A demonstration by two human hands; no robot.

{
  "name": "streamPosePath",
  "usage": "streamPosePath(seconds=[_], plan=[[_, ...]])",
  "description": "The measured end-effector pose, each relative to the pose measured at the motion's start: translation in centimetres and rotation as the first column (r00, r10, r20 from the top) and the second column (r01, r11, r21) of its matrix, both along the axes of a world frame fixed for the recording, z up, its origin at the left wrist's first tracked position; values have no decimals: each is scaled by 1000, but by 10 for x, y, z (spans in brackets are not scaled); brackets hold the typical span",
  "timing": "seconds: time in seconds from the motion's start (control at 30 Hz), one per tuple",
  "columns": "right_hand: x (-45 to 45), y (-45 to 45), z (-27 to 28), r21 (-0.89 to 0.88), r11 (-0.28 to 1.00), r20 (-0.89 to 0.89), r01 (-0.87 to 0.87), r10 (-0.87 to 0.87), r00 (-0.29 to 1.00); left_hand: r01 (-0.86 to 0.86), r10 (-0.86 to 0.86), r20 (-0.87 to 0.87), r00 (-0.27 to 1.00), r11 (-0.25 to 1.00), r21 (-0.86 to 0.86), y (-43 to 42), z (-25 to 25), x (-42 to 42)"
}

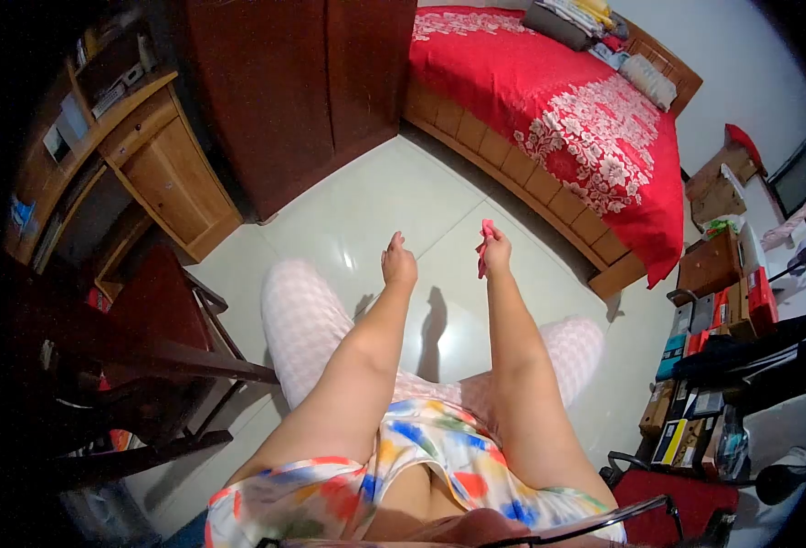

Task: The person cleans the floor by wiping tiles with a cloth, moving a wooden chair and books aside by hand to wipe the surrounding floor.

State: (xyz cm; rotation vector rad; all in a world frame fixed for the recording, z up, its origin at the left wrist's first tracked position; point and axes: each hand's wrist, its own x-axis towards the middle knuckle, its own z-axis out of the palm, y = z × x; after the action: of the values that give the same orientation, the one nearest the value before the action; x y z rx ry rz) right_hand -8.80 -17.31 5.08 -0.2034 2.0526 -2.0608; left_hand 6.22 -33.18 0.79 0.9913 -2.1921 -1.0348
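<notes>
My left hand [399, 263] is held out in front of me above the floor. Its fingers point forward, partly bent and a little apart, and nothing shows in them. To the right, apart from it, my right hand [498, 250] is closed on a small pink strip [485, 248] that looks soft, like cloth or ribbon. Parts of the strip stick out above and below the fingers; the rest is hidden in the grip. Both forearms reach out over my bent legs, in pale checked trousers [304, 310].
A bed with a red floral cover [549, 100] stands ahead to the right. Dark wardrobe doors [275, 91] and a wooden desk [170, 173] are to the left, with a dark wooden chair [161, 310] nearer. Boxes [686, 352] are stacked at right; pale tiles [348, 219] cover the floor.
</notes>
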Motion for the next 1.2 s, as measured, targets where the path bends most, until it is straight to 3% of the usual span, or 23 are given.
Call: streamPosePath(seconds=[0.17,0.27,0.37,0.5,0.6,0.8,0.97,1.07,1.2], plan=[[-1,-32,30,12,997,-12,74,-74,997,-50,47,34,998,993,102,-23,14,27],[11,-61,57,-40,994,59,103,-101,993,-104,103,22,994,994,26,-45,0,36],[-2,-90,24,-112,984,35,138,-135,990,-166,164,27,986,979,119,-54,-17,29],[0,-99,-3,-102,993,100,56,-45,994,-151,140,68,988,969,198,-42,-48,6],[-20,-109,-42,-148,979,192,138,-108,975,-88,67,115,991,979,185,-38,-66,-8],[-49,-119,-94,-80,984,202,162,-143,969,-59,28,207,978,988,142,-66,-88,-33],[-81,-139,-144,-32,982,236,187,-175,956,-131,93,296,951,985,113,-104,-116,-59],[-102,-150,-162,11,982,249,189,-185,951,-155,134,187,973,982,104,-125,-133,-68],[-127,-167,-170,27,975,295,222,-220,930,-173,142,298,944,982,79,-141,-129,-86]])
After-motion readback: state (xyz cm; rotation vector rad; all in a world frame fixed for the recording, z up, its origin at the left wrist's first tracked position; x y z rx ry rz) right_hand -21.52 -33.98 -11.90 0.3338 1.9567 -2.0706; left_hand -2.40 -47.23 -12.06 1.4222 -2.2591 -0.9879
